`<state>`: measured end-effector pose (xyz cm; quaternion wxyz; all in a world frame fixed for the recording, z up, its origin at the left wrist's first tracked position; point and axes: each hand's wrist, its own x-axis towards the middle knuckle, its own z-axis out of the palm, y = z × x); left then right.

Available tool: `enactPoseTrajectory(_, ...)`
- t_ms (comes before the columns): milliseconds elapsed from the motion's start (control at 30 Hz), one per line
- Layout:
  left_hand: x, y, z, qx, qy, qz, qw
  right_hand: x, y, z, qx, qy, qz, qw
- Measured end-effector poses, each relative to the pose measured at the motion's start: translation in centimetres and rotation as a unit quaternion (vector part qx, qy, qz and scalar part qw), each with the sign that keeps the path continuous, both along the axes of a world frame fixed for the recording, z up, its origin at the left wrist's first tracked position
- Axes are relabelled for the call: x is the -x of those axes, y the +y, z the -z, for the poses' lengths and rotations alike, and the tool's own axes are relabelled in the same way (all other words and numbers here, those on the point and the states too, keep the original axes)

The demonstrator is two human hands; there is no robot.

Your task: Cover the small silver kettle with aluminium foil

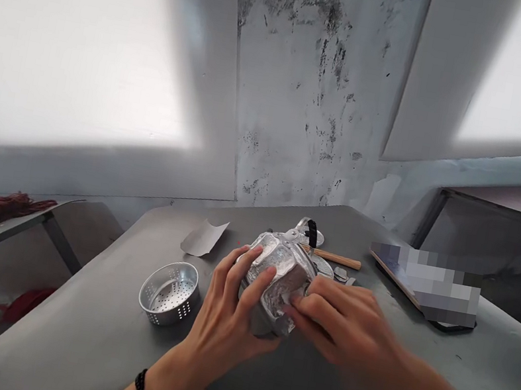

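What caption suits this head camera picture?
Two hands, left hand and right hand, grip a shiny metal pot beside a perforated strainer.

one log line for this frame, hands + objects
left hand: grips metal pot body | right hand: presses grey pad on pot | perforated strainer: on table, left of hands

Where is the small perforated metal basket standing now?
In the head view, the perforated metal basket stands upright on the grey table, just left of the left hand, which holds the shiny metal pot.
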<state>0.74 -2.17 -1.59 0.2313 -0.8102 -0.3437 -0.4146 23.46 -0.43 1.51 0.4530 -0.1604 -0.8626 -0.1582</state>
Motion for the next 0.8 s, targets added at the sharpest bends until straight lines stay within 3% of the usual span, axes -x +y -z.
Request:
enactPoseTrajectory(100, 0.0, 0.0, 0.0, 0.002, 0.006, 0.002, 1.000, 0.0, 0.0, 0.3, 0.003, -0.010, -0.023, 1.000)
enactPoseTrajectory(267, 0.2, -0.1, -0.3, 0.005, 0.018, -0.001, 1.000, -0.5, 0.2, -0.2, -0.012, 0.023, 0.012, 1.000)
enactPoseTrajectory(400, 0.5, -0.4, -0.7, 0.019, 0.053, 0.000, 0.998, -0.8, 0.1, -0.6, -0.005, -0.025, -0.030, 0.999)
enactPoseTrajectory(533, 1.0, -0.5, -1.3, 0.025, 0.077, -0.004, 0.997, -1.1, 0.1, -0.8, -0.001, -0.006, 0.005, 1.000)
enactPoseTrajectory(667, 1.7, -0.3, -1.9, 0.023, 0.109, -0.001, 0.994, -1.4, 0.1, -0.9, 0.010, -0.049, -0.039, 0.998)
enactPoseTrajectory(800, 2.4, 0.0, -2.2, 0.018, 0.135, 0.014, 0.991, -1.7, 0.5, -0.9, 0.000, -0.020, -0.016, 1.000)
